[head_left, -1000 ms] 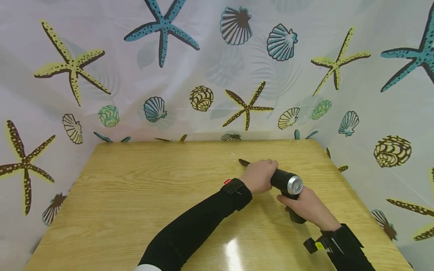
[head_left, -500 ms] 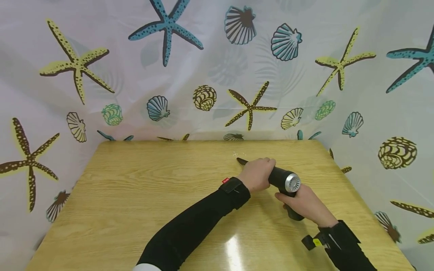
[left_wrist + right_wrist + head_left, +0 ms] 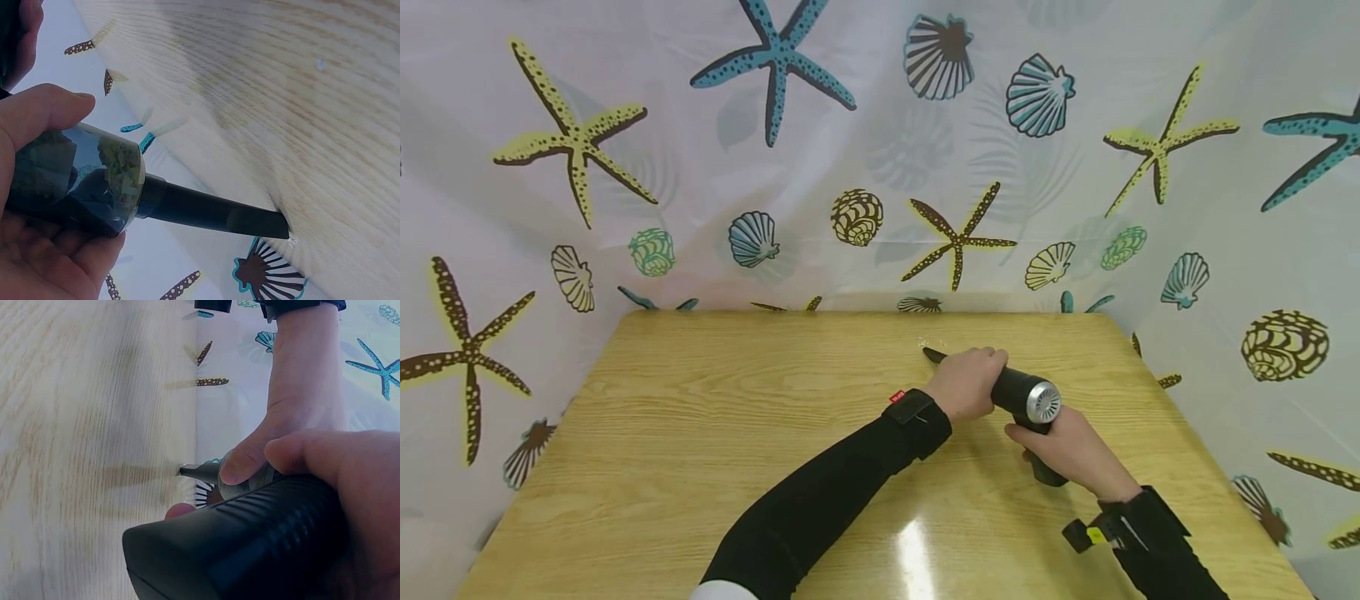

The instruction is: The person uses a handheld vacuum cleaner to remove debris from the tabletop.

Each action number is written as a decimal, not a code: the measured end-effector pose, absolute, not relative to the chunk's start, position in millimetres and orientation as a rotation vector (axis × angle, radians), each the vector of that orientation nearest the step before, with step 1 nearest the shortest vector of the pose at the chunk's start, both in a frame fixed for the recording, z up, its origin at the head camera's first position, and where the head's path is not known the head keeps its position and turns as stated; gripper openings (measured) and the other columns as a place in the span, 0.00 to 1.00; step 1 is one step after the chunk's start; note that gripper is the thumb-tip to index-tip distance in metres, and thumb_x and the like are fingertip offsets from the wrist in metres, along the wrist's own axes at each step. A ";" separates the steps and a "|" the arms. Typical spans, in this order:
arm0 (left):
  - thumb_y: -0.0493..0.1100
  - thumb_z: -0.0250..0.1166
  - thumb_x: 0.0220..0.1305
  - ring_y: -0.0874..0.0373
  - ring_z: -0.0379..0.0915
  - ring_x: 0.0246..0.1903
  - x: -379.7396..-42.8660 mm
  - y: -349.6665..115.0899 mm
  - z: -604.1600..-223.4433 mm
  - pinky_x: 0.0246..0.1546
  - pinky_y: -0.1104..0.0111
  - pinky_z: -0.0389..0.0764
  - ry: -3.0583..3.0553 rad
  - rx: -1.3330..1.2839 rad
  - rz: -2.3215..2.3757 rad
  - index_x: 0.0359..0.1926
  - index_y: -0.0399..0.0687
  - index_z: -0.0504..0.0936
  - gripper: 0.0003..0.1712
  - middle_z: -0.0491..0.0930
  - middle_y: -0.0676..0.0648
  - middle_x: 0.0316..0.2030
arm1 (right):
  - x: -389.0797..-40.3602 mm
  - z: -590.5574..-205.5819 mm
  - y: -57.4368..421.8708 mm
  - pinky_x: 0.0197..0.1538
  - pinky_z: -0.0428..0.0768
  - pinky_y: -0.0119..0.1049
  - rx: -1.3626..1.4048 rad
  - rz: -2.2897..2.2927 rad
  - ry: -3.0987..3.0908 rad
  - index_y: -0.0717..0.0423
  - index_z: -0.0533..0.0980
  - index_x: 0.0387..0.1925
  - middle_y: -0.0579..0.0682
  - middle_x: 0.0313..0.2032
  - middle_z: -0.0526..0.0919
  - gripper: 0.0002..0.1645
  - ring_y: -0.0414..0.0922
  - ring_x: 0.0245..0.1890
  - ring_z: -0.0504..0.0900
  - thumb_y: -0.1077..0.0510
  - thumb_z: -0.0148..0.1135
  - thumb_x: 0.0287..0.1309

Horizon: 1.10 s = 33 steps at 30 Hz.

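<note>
A black handheld vacuum cleaner [image 3: 1013, 390] with a silver vented end is held tilted over the table by both hands. My left hand [image 3: 967, 383] grips its front, fingers and thumb around the clear dust cup [image 3: 119, 169]. My right hand [image 3: 1075, 454] is wrapped around the handle [image 3: 231, 540]. In the left wrist view the flat black nozzle [image 3: 212, 210] reaches down to the tabletop, its tip beside a white crumb [image 3: 293, 241]. Small white crumbs [image 3: 922, 342] lie just beyond the tip in the head view.
The wood-grain table [image 3: 700, 433] spreads to both sides of the arms. A white curtain [image 3: 820, 150] printed with starfish and shells hangs along its back and sides. Another white speck [image 3: 320, 64] lies on the wood in the left wrist view.
Both hands and the vacuum have shifted slightly left over the table, bringing the nozzle tip closer to the crumbs. The crumb patch by the tip looks smaller. Both grips are unchanged.
</note>
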<state>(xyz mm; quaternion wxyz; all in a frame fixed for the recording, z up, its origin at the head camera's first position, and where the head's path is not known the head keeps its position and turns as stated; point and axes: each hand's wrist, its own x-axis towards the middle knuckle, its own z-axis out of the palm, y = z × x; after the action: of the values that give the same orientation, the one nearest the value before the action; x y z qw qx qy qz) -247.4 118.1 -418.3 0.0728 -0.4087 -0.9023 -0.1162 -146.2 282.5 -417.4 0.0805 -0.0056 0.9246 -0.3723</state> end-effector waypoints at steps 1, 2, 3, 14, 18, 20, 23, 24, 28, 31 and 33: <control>0.45 0.72 0.49 0.61 0.71 0.35 -247.6 118.1 -418.2 0.34 0.67 0.80 -2.708 -1.228 -0.349 0.46 0.49 0.74 0.23 0.77 0.51 0.39 | -146.4 -417.4 282.6 0.37 0.77 0.45 -0.015 -1.111 2.765 0.63 0.69 0.51 0.56 0.29 0.80 0.33 0.44 0.26 0.79 0.42 0.64 0.56; 0.45 0.72 0.49 0.62 0.71 0.35 -248.0 118.2 -418.4 0.34 0.68 0.80 -2.707 -1.229 -0.347 0.46 0.49 0.73 0.23 0.77 0.51 0.39 | -146.5 -417.3 282.6 0.37 0.76 0.45 -0.012 -1.113 2.763 0.63 0.70 0.51 0.56 0.29 0.80 0.33 0.44 0.26 0.79 0.42 0.64 0.56; 0.45 0.72 0.49 0.62 0.71 0.35 -248.5 118.3 -418.7 0.34 0.68 0.80 -2.706 -1.230 -0.345 0.45 0.49 0.73 0.23 0.77 0.51 0.39 | -146.6 -417.2 282.6 0.37 0.76 0.45 -0.010 -1.108 2.765 0.63 0.70 0.50 0.56 0.29 0.80 0.32 0.44 0.26 0.79 0.42 0.64 0.56; 0.45 0.72 0.49 0.62 0.71 0.35 -252.9 118.9 -418.4 0.34 0.67 0.79 -2.709 -1.223 -0.338 0.45 0.49 0.74 0.23 0.77 0.51 0.39 | -150.5 -416.9 280.9 0.37 0.77 0.46 -0.016 -1.105 2.769 0.64 0.68 0.53 0.58 0.30 0.80 0.33 0.44 0.26 0.79 0.44 0.64 0.57; 0.45 0.73 0.48 0.62 0.71 0.36 -254.4 119.0 -418.6 0.35 0.67 0.79 -2.715 -1.231 -0.331 0.46 0.49 0.73 0.24 0.77 0.51 0.40 | -151.6 -417.8 281.4 0.38 0.77 0.47 -0.009 -1.119 2.761 0.64 0.68 0.53 0.59 0.31 0.80 0.34 0.45 0.27 0.79 0.43 0.63 0.57; 0.44 0.73 0.48 0.62 0.71 0.36 -255.7 119.1 -418.6 0.35 0.67 0.79 -2.716 -1.233 -0.336 0.46 0.49 0.73 0.24 0.77 0.51 0.40 | -152.3 -418.1 281.2 0.37 0.77 0.46 -0.005 -1.122 2.762 0.64 0.68 0.53 0.58 0.30 0.80 0.33 0.45 0.27 0.79 0.43 0.63 0.57; 0.44 0.73 0.48 0.62 0.71 0.36 -257.2 119.1 -418.4 0.35 0.67 0.79 -2.715 -1.230 -0.343 0.46 0.49 0.73 0.24 0.77 0.51 0.39 | -153.2 -418.2 280.4 0.37 0.77 0.46 -0.002 -1.108 2.777 0.65 0.69 0.52 0.57 0.29 0.81 0.33 0.44 0.26 0.79 0.43 0.63 0.57; 0.44 0.73 0.48 0.62 0.71 0.35 -257.7 119.1 -418.5 0.35 0.67 0.79 -2.715 -1.228 -0.345 0.46 0.49 0.73 0.24 0.77 0.51 0.39 | -153.6 -418.1 280.0 0.37 0.78 0.47 -0.002 -1.100 2.786 0.65 0.69 0.52 0.56 0.29 0.81 0.33 0.44 0.26 0.80 0.43 0.63 0.56; 0.44 0.73 0.47 0.61 0.71 0.36 -258.7 118.4 -418.5 0.36 0.66 0.79 -2.715 -1.220 -0.357 0.46 0.49 0.74 0.25 0.77 0.51 0.39 | -155.2 -418.4 278.8 0.38 0.78 0.48 -0.001 -1.082 2.802 0.66 0.68 0.53 0.56 0.28 0.82 0.35 0.43 0.26 0.80 0.44 0.64 0.56; 0.44 0.73 0.48 0.61 0.71 0.36 -259.9 117.9 -418.9 0.36 0.66 0.79 -2.714 -1.217 -0.356 0.46 0.49 0.74 0.24 0.77 0.51 0.39 | -156.8 -418.9 278.6 0.38 0.78 0.48 -0.001 -1.090 2.799 0.66 0.67 0.54 0.57 0.29 0.82 0.35 0.44 0.26 0.80 0.44 0.64 0.56; 0.44 0.73 0.48 0.61 0.71 0.35 -261.2 117.9 -419.8 0.35 0.66 0.79 -2.712 -1.214 -0.359 0.46 0.49 0.73 0.24 0.77 0.51 0.39 | -157.9 -419.3 278.7 0.38 0.78 0.48 -0.007 -1.096 2.795 0.66 0.66 0.56 0.58 0.29 0.82 0.36 0.44 0.26 0.80 0.44 0.63 0.56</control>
<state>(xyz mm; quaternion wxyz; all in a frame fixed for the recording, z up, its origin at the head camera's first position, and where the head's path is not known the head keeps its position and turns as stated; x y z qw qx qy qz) -261.2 117.9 -419.8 0.0742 -0.4045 -0.9037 -0.1196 -157.9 278.7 -419.3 0.0697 -0.0025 0.9287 -0.3642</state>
